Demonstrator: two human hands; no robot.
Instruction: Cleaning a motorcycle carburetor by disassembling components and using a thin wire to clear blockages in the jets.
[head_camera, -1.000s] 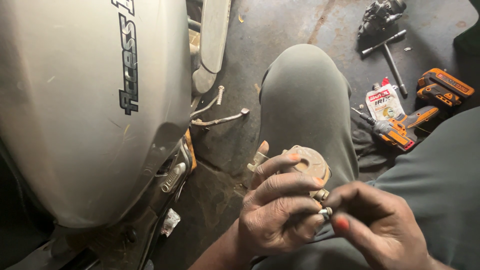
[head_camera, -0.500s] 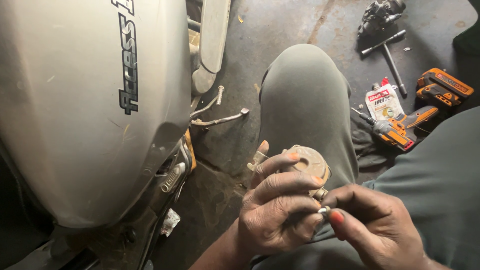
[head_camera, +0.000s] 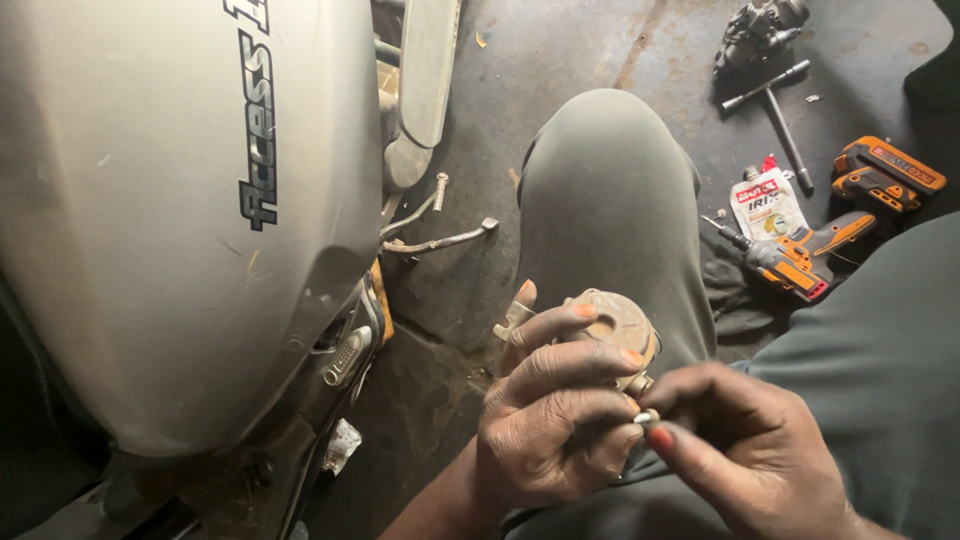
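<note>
Both hands sit low over my knee: my left hand (head_camera: 555, 420) wraps its fingers around a round tan metal part (head_camera: 618, 328), gripping it firmly, while my right hand (head_camera: 745, 450) pinches a small silvery piece (head_camera: 647, 417) between thumb and fingertip, right against the part's lower edge. Left of my hands I see the big silver scooter body (head_camera: 180, 200). Up and to the right of them lie an orange cordless drill (head_camera: 810, 255), a T-handle wrench (head_camera: 775, 100) and a small white pouch (head_camera: 762, 200)
</note>
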